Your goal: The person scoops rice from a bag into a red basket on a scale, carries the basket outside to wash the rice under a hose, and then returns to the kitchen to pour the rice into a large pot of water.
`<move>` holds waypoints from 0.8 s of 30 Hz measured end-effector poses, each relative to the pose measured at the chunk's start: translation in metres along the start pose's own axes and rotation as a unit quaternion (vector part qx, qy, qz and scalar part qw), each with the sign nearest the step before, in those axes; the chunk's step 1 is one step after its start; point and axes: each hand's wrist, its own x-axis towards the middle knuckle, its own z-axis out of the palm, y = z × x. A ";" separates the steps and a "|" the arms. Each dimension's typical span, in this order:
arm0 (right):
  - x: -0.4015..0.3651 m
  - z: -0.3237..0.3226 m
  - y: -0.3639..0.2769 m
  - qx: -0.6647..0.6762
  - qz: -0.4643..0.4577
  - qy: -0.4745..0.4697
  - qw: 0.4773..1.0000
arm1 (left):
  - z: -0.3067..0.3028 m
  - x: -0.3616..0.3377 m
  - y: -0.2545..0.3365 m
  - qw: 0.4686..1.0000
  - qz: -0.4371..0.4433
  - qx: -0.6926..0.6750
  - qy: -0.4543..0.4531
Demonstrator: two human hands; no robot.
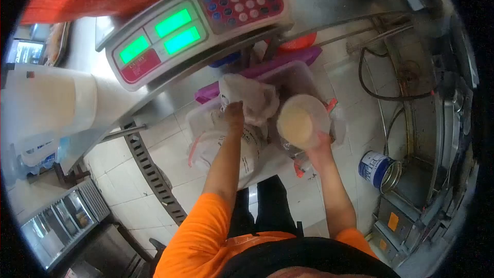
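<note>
Head view: pinching plastic bag point(249, 100) shut-fingered in left hand point(234, 114), over clear bins point(296, 72) on floor; cradling pale-filled tub point(299, 121) just beside it, right hand point(320, 149) curled around its base. Likely mid-transfer between them; calls next for opening bag's mouth, tipping tub steadily.

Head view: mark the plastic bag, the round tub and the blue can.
plastic bag point(253, 99): head view, crumpled middle.
round tub point(299, 123): head view, middle of its pale inside.
blue can point(374, 167): head view, labelled side wall.
</note>
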 end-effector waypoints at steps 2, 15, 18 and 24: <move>0.056 -0.028 0.053 -0.058 -0.015 0.007 0.998 | -0.004 -0.012 -0.032 0.993 0.104 0.033 0.052; 0.181 0.024 0.226 -0.466 0.043 -0.166 0.868 | -0.057 -0.108 -0.018 0.955 0.274 0.064 0.095; 0.161 0.032 0.183 -0.477 0.028 -0.253 0.841 | -0.071 -0.120 -0.012 0.975 0.203 0.076 0.042; 0.094 0.032 0.059 -0.687 -0.175 -0.070 0.702 | -0.085 -0.143 -0.050 0.972 0.156 0.148 -0.096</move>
